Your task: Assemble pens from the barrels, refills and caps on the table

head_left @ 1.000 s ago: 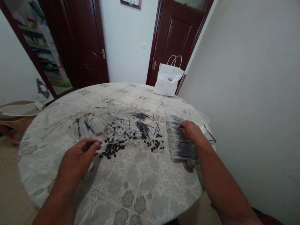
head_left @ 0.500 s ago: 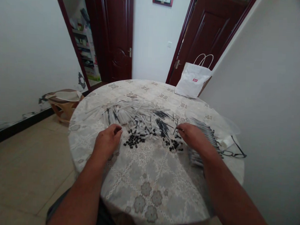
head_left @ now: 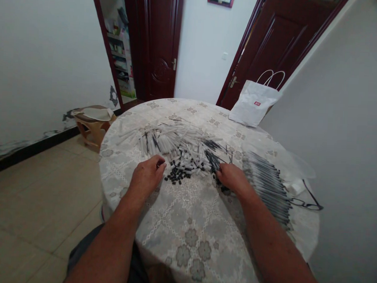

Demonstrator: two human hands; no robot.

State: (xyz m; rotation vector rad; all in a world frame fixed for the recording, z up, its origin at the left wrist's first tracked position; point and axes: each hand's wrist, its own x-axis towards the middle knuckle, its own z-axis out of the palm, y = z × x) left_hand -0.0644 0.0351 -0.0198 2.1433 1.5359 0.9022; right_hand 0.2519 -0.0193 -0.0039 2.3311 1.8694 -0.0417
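My left hand (head_left: 148, 172) rests at the left of the pen parts, its fingers curled and the thumb close to the index finger; what it holds, if anything, is hidden. My right hand (head_left: 232, 177) is closed, fingertips down at the near end of a bundle of thin black pen refills (head_left: 213, 159); I cannot make out what is between them. Small black plugs (head_left: 178, 173) lie between the hands, and more are partly hidden under the right hand. Behind them are short whitish caps (head_left: 194, 158) and a heap of long translucent pen barrels (head_left: 173, 137).
Rows of assembled-looking grey pens (head_left: 269, 187) lie right of my right forearm, with eyeglasses (head_left: 306, 204) beyond. A white paper bag (head_left: 254, 103) stands at the table's back right. The patterned tablecloth (head_left: 173, 223) covers the round table. A wooden stool (head_left: 94, 126) stands left.
My right hand has moved left and nearer to me, from beside the loose refills to the bundle's near end. My left hand has hardly moved. The whole view has shifted slightly.
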